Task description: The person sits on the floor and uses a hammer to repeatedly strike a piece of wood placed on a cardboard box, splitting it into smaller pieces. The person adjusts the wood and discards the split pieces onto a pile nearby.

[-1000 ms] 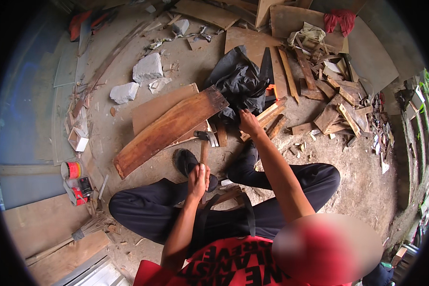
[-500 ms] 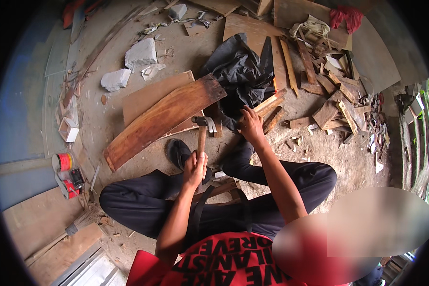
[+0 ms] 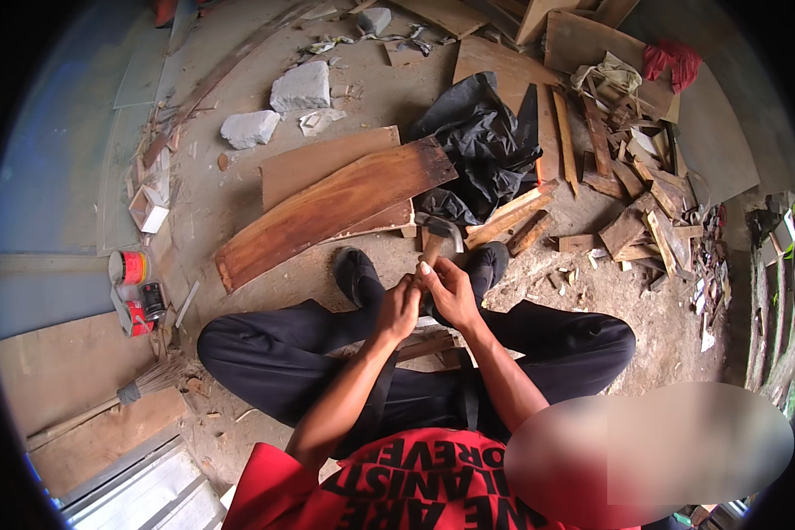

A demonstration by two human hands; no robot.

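A claw hammer (image 3: 440,230) with a metal head and wooden handle is held up between my knees, its head pointing away from me. My left hand (image 3: 399,309) is closed round the lower handle. Higher up, my right hand (image 3: 450,293) closes on the same handle just below the head. Past the hammer lies a long, curved brown wooden board (image 3: 336,208), slanting from lower left to upper right. A flat board (image 3: 327,163) rests behind it, and a crumpled black sheet (image 3: 473,132) lies at its right end.
Wood scraps (image 3: 636,203) are piled at the right. White blocks (image 3: 300,87) lie on the floor at the far left. Tins (image 3: 130,268) and a broom (image 3: 146,384) are by the left wall. My shoes (image 3: 353,269) flank the hammer. A blurred patch covers the lower right.
My right hand has come back from beside the black sheet and taken hold of the hammer handle. My left hand has shifted right with the hammer. The view has moved slightly.
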